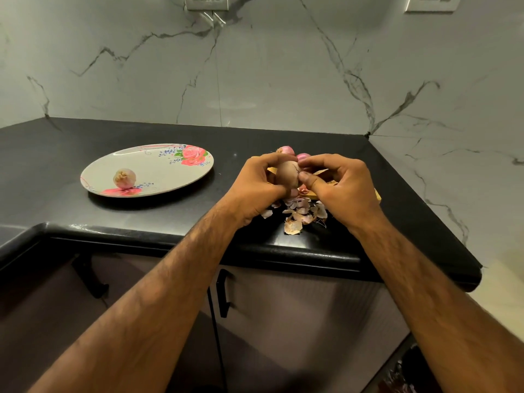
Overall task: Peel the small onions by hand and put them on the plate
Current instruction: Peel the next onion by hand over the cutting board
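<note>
Grip: small onion (287,174) being held in curled left hand (256,185); its skin being pinched by right hand (337,185); a hard tug judged liable to drop it off the counter edge; peelings (297,214) lying beneath; peeled onion (124,178) being carried on floral plate (158,171), well left; black countertop (56,154) being backed by marble wall (255,66)
</note>
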